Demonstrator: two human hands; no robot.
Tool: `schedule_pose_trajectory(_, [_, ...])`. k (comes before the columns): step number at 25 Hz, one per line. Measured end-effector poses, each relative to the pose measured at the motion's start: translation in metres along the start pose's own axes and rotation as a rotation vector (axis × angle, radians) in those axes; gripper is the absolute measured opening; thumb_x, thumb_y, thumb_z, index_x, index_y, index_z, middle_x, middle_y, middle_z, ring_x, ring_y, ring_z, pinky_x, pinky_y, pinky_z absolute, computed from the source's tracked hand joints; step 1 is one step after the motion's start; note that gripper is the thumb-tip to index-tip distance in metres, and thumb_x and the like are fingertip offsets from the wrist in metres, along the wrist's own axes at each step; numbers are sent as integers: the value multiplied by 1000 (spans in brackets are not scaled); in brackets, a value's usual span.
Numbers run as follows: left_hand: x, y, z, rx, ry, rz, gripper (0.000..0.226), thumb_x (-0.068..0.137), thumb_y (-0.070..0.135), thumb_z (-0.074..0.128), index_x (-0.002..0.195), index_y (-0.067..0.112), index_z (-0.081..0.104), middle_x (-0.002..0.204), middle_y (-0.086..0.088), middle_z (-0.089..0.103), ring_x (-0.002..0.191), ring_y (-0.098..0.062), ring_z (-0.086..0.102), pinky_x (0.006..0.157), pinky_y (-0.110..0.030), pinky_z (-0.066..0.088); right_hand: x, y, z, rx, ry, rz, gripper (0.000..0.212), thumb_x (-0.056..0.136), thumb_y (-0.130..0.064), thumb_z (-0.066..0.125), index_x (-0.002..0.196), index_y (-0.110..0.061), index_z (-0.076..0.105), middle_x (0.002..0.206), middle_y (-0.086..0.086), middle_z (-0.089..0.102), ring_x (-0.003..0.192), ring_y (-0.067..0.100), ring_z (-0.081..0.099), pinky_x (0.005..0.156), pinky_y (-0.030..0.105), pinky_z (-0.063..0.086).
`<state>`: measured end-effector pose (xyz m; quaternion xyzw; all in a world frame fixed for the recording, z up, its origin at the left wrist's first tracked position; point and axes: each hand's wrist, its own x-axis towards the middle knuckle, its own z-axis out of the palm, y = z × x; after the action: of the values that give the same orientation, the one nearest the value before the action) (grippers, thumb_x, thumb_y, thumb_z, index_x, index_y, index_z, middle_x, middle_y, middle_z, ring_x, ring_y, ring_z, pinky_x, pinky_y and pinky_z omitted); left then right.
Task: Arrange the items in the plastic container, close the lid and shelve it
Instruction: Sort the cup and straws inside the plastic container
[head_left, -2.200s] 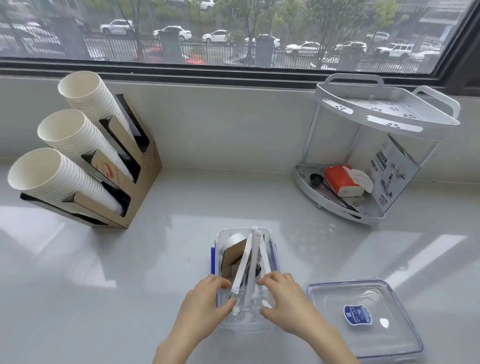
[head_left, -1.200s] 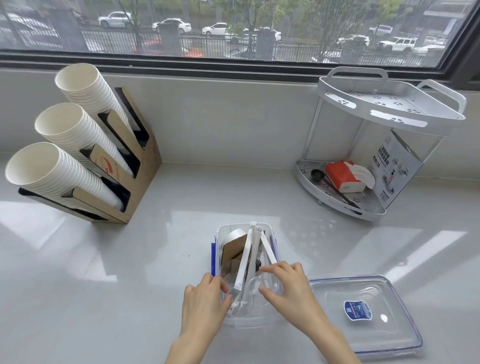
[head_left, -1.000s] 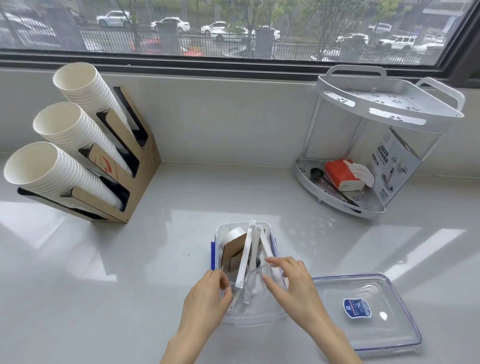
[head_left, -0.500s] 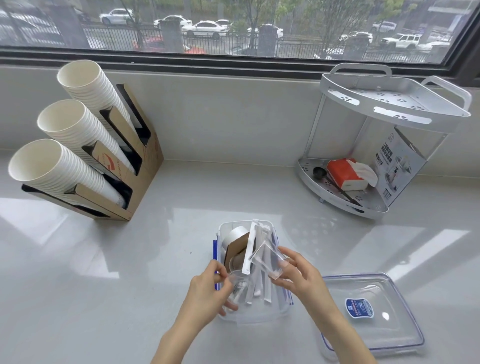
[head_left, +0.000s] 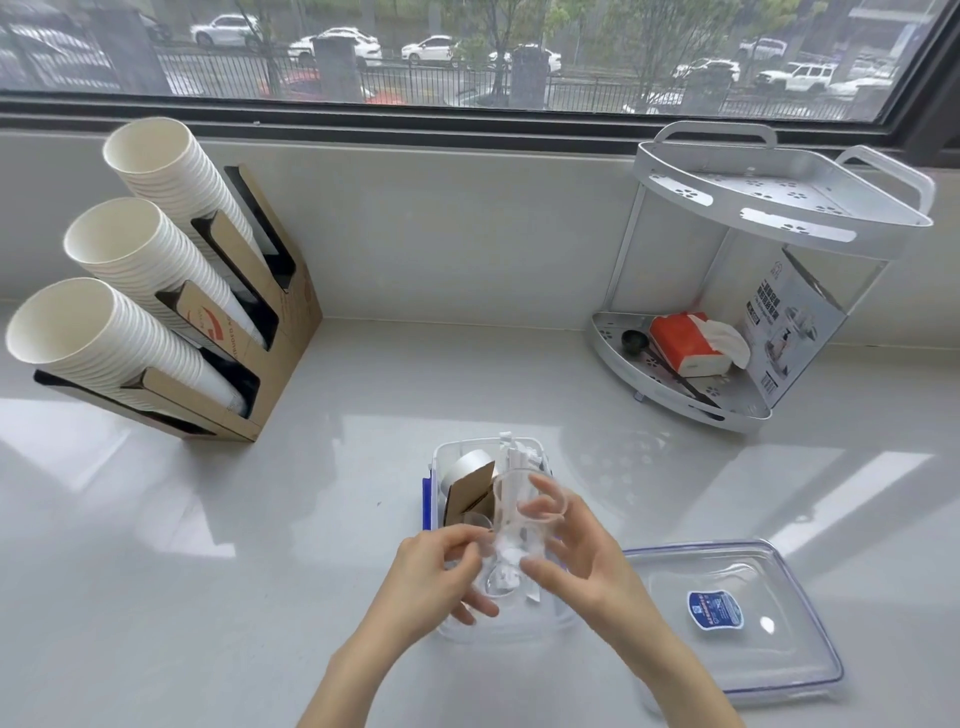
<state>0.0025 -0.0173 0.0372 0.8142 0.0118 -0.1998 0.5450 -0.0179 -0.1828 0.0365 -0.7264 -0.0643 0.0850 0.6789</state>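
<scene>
— Where was the plastic container (head_left: 434, 470)?
— On the counter (head_left: 260, 545), directly under both hands, long axis running away from the person toward the window.
— And the hands?
— The right hand (head_left: 574, 558) curled round a clear cup (head_left: 519, 525), tilted with its mouth facing up and away; the left hand (head_left: 434, 579) pinched its lower end.
— The lid (head_left: 727, 618)?
— Flat just right of the container, off it. White sticks (head_left: 511, 457) stood inside.
</scene>
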Motion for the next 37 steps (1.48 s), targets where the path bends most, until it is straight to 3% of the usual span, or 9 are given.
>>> schedule_pose_trajectory(2, [-1,0,1,-4,-3,-1,23,90,10,40,96,13,62,81,3,61,58,-18,72,41,-16,46,0,3,3,-147,-31,4,57,71,-20,63,117,-49,44,106,-25,59,112,-8,52,95,2,34])
schedule_pose_trajectory(5, [-1,-1,0,2,-1,-4,26,91,13,42,106,14,62,90,-1,63,54,-11,70,42,-14,46,0,11,4,-271,-100,55,63,73,-23,59,118,-59,34,124,-30,50,121,-14,41,99,4,31])
schedule_pose_trajectory(8, [-2,-2,-1,-17,-12,14,25,93,14,40,103,19,63,95,-1,64,59,-14,71,48,-19,53,-1,16,6,-294,-156,115,72,74,-22,58,118,-64,21,126,-36,41,119,-19,38,101,8,33])
schedule_pose_trajectory(13, [-2,-4,0,-63,-66,60,29,95,15,34,105,27,58,111,1,65,73,-21,73,56,-23,56,1,19,8,-311,-93,131,71,73,-25,59,120,-61,20,132,-15,49,122,2,47,108,23,37])
schedule_pose_trajectory(16, [1,-8,0,-82,-52,56,26,95,16,37,103,29,58,104,2,66,70,-17,72,54,-21,54,2,23,5,-315,-55,130,72,75,-21,63,121,-58,21,125,-16,53,120,4,50,105,21,39])
schedule_pose_trajectory(20, [10,-23,-3,282,135,182,23,90,20,48,109,24,60,99,9,65,65,-1,56,61,-5,40,3,31,-1,-294,22,163,70,80,-13,65,131,-43,28,120,-16,56,116,3,52,93,7,41])
schedule_pose_trajectory(26, [22,-42,6,736,94,249,34,90,31,46,124,25,49,126,12,53,114,-12,42,93,-21,35,2,32,-4,-320,72,167,68,81,-14,65,116,-57,26,115,-22,55,111,-3,52,84,0,41])
schedule_pose_trajectory(32, [32,-45,8,824,201,248,28,92,28,43,113,25,61,117,9,62,109,-17,46,77,-21,27,2,32,-2,-331,68,188,65,82,-16,63,126,-46,26,117,-17,55,111,1,52,83,1,40])
schedule_pose_trajectory(37, [25,-43,7,637,258,319,23,91,27,47,105,23,65,101,15,63,93,-8,51,75,-14,27,2,32,-2,-342,77,186,66,82,-15,63,129,-44,26,117,-16,55,112,6,52,90,10,39])
